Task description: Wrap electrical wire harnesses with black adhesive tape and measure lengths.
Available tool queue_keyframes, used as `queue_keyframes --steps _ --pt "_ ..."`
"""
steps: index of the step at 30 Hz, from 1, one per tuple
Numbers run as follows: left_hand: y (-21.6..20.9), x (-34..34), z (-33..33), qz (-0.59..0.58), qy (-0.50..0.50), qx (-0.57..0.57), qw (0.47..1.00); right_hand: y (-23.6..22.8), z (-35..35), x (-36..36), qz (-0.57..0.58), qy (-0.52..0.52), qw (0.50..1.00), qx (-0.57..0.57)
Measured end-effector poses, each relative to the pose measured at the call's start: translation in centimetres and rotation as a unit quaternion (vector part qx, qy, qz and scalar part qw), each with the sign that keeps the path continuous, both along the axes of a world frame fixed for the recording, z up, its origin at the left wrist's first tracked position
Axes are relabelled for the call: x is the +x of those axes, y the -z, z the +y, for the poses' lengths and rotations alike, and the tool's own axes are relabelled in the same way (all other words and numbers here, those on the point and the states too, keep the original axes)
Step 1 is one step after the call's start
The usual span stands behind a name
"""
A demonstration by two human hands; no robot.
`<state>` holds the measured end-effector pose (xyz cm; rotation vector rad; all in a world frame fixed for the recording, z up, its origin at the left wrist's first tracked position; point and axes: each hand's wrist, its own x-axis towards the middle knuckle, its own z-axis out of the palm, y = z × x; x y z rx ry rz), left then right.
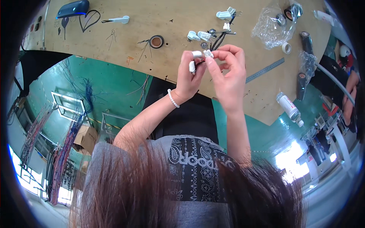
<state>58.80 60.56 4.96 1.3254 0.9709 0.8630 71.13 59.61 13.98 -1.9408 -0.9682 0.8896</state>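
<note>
Both hands meet over the near part of the table. My right hand (231,76) is closed, its thumb and fingers pinching a small white plastic connector (208,54). Facing it, my left hand (186,81) is closed round short black wires (199,62); another white connector (192,67) sticks out beside its fingers. A white covering (197,54) shows at a left fingertip; whether it is tape or a finger cot is unclear. Just beyond the hands, a dark cable bundle (219,41) lies among white plastic connector housings (204,36). Where the wires enter the pinched connector is hidden by fingers.
A steel ruler (265,70) lies right of my right hand, with a clear bottle (289,107) near the edge. Farther off are a black tape roll (156,41), crumpled plastic film (274,26), a white tape roll (286,48) and a dark blue case (73,9).
</note>
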Motion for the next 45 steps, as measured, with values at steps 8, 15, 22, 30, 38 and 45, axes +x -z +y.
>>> queue_keyframes --steps 8,15,22,30,38,45 --pt "0.4 0.2 0.4 0.014 -0.012 0.023 1.0 1.8 2.5 2.1 0.1 0.018 0.995 0.019" --pt "-0.3 0.1 1.1 0.046 0.012 0.018 0.999 4.1 3.0 3.8 -0.117 -0.17 0.975 0.08" --pt "-0.3 0.1 1.0 0.036 0.006 -0.015 0.999 1.1 4.0 4.8 -0.224 -0.298 0.928 0.026" --pt "-0.1 0.2 1.1 0.07 0.014 -0.004 0.997 -3.0 0.8 0.8 -0.216 -0.223 0.951 0.006" --pt "-0.5 0.0 1.2 0.057 0.023 0.031 0.998 -2.6 1.1 0.3 -0.252 -0.197 0.947 0.029" --pt "0.3 -0.8 0.9 0.023 0.051 -0.036 0.998 -1.5 0.5 0.0 -0.251 -0.244 0.936 -0.019"
